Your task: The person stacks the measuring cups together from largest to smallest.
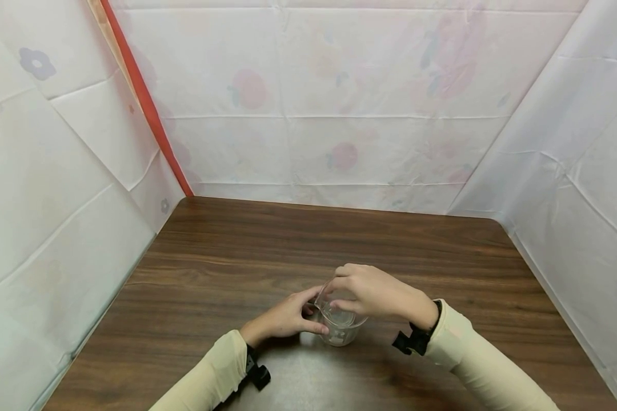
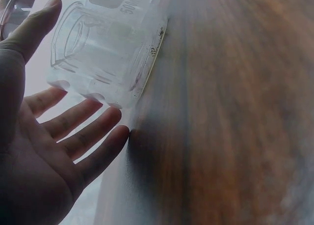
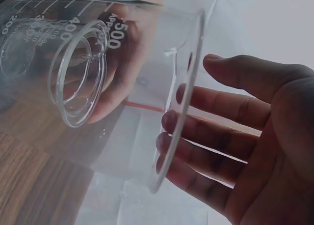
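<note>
A clear glass beaker (image 1: 338, 337) stands upright on the table in front of me, with printed volume marks reaching 500 in the right wrist view. Nested inside it is a smaller glass beaker (image 3: 78, 80), and a further round glass outline shows deeper in. My left hand (image 1: 288, 317) holds the big beaker from the left, thumb on the near side and fingertips against the far wall. From the right, my right hand (image 1: 372, 291) reaches over the mouth. Its fingertips (image 3: 171, 122) dip just past the rim, while the thumb stays apart from the glass.
The dark wood-grain table (image 1: 226, 257) spreads around the hands. White patterned cloth (image 1: 308, 97) hangs behind it and along both sides, with a red strip (image 1: 146, 100) at the back left corner. Black straps with small cameras (image 1: 415, 338) sit on both wrists.
</note>
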Tool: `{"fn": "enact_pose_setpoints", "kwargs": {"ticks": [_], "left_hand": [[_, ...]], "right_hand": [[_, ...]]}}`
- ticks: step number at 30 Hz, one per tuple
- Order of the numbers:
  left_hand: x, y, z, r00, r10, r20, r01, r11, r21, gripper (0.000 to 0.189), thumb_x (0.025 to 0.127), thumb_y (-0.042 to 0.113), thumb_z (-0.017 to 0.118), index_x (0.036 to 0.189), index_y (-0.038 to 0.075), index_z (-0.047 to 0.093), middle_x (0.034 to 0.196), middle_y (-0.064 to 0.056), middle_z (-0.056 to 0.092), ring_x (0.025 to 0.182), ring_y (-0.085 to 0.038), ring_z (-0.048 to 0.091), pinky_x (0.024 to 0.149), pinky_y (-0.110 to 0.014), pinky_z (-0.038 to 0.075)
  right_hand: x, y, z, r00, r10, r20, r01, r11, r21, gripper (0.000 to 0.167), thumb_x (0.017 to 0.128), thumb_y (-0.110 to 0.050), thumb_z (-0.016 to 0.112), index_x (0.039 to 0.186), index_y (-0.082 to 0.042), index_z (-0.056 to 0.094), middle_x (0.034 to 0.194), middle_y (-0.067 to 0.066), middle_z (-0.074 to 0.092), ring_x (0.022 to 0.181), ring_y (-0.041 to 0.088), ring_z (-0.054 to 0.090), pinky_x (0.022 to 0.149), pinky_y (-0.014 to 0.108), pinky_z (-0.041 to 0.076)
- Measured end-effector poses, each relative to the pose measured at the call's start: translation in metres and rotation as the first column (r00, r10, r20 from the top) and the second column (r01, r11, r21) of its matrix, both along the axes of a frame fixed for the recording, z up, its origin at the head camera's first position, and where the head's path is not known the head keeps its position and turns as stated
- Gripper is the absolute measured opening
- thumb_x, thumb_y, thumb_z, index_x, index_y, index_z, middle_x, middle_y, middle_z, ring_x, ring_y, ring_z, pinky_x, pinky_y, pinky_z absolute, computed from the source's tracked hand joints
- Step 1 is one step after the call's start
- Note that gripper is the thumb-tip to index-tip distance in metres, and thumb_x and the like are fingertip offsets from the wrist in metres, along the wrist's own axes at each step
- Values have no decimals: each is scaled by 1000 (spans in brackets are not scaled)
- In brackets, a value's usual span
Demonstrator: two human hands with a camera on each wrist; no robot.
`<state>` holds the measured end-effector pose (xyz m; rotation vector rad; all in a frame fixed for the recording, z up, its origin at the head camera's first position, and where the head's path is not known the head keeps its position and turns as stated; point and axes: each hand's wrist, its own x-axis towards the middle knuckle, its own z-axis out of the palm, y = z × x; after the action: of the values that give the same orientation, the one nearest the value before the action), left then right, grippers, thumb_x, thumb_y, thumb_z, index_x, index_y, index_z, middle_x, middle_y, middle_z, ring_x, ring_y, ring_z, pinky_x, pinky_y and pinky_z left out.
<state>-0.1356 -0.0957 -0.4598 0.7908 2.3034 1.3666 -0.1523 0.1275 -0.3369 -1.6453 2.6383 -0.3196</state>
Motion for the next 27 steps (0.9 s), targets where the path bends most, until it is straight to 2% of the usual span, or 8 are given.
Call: {"fn": "enact_pose_setpoints", "kwargs": {"ticks": [10,16,20,27], "left_hand": [[0,1,0,1000,3,-14,-3,1000,3,79,83,38,77,149,23,37,133,3,60,114,-16,62,93,-30,52],[-1,1,-1,1000,5,-12,-4,1000,5,76,83,38,77,147,23,40,136,3,59,115,-17,61,94,-31,52],[-1,2,0,1000,4,-4,-4,1000,4,74,83,38,77,146,25,41,139,3,56,120,-18,58,95,-31,51],[-2,2,0,1000,-1,-26,2,1000,7,74,82,38,78,145,21,43,141,-1,56,125,-20,55,100,-35,49]], "right_hand": [[-4,5,1,1000,7,-22,-9,998,-65,19,91,-26,69,107,-15,72,96,-3,64,88,9,60,77,25,53],[-6,10,3,1000,-19,-20,17,995,-100,21,91,-24,69,108,-14,71,102,-1,65,94,11,63,82,29,55],[-8,16,4,999,-41,-3,40,988,-151,21,91,-24,69,109,-13,71,104,-3,65,94,10,63,81,27,54],[-11,25,2,998,-65,16,67,966,-249,27,90,-26,70,115,-14,68,107,-1,65,96,11,62,80,28,54]]}}
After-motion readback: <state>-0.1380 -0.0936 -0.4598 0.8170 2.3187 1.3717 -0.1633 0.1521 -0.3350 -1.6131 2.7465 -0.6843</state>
